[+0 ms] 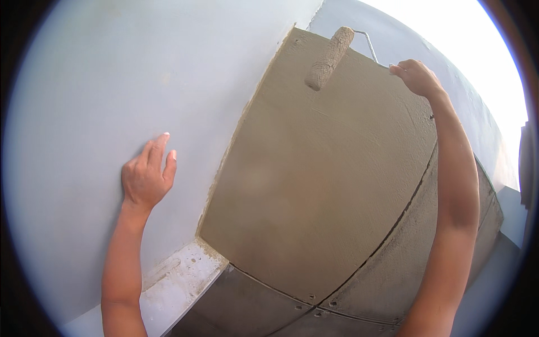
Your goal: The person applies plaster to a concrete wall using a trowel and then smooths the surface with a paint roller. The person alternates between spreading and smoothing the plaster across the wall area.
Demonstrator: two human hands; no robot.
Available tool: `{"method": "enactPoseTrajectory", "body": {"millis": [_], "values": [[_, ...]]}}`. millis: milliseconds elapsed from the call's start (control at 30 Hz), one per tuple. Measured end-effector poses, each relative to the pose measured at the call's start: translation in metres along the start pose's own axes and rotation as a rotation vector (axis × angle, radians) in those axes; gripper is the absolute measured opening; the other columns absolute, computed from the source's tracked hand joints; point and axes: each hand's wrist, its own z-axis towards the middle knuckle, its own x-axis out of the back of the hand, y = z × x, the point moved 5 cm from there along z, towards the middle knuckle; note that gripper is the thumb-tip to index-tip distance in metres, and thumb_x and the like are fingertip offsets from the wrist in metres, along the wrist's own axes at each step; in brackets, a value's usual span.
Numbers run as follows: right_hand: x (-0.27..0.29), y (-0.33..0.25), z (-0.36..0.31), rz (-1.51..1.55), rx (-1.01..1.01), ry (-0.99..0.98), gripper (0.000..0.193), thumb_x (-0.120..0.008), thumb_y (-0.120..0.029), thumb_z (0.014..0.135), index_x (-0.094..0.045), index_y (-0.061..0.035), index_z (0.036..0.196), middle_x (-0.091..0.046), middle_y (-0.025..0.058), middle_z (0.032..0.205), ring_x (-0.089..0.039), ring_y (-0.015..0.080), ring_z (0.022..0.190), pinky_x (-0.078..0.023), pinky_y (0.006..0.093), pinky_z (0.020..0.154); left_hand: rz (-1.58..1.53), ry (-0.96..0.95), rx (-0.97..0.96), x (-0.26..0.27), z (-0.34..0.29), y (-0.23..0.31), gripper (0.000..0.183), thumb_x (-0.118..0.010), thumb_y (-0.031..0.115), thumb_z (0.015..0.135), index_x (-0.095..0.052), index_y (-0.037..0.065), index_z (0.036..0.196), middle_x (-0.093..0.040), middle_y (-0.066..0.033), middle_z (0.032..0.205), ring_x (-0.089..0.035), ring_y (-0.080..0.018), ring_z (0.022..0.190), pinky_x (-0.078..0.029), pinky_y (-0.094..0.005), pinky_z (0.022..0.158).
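My right hand [416, 77] is closed round the handle of a paint roller [330, 59], raised high on the right. Its sleeve is thickly coated in brown-grey material and lies at or just over the upper part of a panel [303, 168] covered in the same wet-looking coat. A bent wire frame joins the sleeve to the handle, which the fingers mostly hide. On the left, my left hand [147, 173] rests against a pale blue-grey wall [191, 78], holding nothing, with its fingers stretched out and the thumb apart.
A white ledge [182, 275] spattered with brown runs along the wall's foot. Darker panels [387, 269], split by black joints, adjoin the coated one at the right and below. Another pale wall surface [393, 33] curves along the top right, beside bright sky.
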Motion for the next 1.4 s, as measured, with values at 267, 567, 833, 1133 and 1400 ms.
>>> {"method": "enactPoseTrajectory", "body": {"millis": [267, 567, 833, 1133, 1400], "values": [[-0.016, -0.088, 0.078, -0.128, 0.06, -0.104, 0.05, -0.053, -0.055, 0.102, -0.077, -0.0108, 0.109, -0.076, 0.0088, 0.101, -0.072, 0.021, 0.095, -0.056, 0.0442, 0.087, 0.048, 0.033, -0.163, 0.002, -0.012, 0.01, 0.025, -0.067, 0.02, 0.093, -0.066, 0.0, 0.108, -0.056, -0.0042, 0.07, -0.05, -0.0145, 0.046, -0.042, -0.0274, 0.039], [-0.029, -0.125, 0.124, -0.101, 0.116, -0.046, 0.046, -0.062, -0.051, 0.099, -0.078, -0.0086, 0.106, -0.076, 0.0105, 0.096, -0.073, 0.022, 0.089, -0.058, 0.0441, 0.083, 0.072, 0.047, -0.191, 0.0, -0.013, 0.009, 0.025, -0.067, 0.019, 0.093, -0.065, 0.0, 0.108, -0.055, -0.0031, 0.07, -0.047, -0.0125, 0.046, -0.04, -0.0259, 0.039], [0.0, -0.043, 0.09, -0.195, 0.091, -0.178, 0.042, -0.063, -0.042, 0.101, -0.077, -0.0024, 0.1, -0.065, 0.0093, 0.067, -0.063, 0.0188, 0.057, -0.052, 0.0376, 0.053, 0.051, 0.015, -0.19, 0.0, -0.018, 0.003, 0.026, -0.069, 0.017, 0.092, -0.064, -0.001, 0.111, -0.057, -0.0055, 0.074, -0.048, -0.0142, 0.047, -0.039, -0.0274, 0.039], [0.026, 0.119, 0.034, -0.292, -0.094, -0.298, 0.042, -0.063, -0.043, 0.101, -0.075, -0.0026, 0.098, -0.057, 0.0048, 0.06, -0.055, 0.015, 0.049, -0.046, 0.0342, 0.045, 0.057, -0.003, -0.12, -0.004, -0.023, -0.004, 0.028, -0.069, 0.012, 0.091, -0.063, -0.002, 0.114, -0.059, -0.0068, 0.075, -0.052, -0.017, 0.052, -0.041, -0.0289, 0.043], [0.048, 0.217, -0.026, -0.341, -0.257, -0.347, 0.042, -0.064, -0.043, 0.101, -0.072, -0.0042, 0.088, -0.059, 0.0041, 0.061, -0.055, 0.014, 0.049, -0.046, 0.0329, 0.043, 0.121, 0.008, -0.102, -0.009, -0.026, -0.008, 0.031, -0.071, 0.011, 0.089, -0.063, 0.0, 0.117, -0.059, -0.0069, 0.077, -0.052, -0.0171, 0.054, -0.042, -0.0298, 0.046]]}}
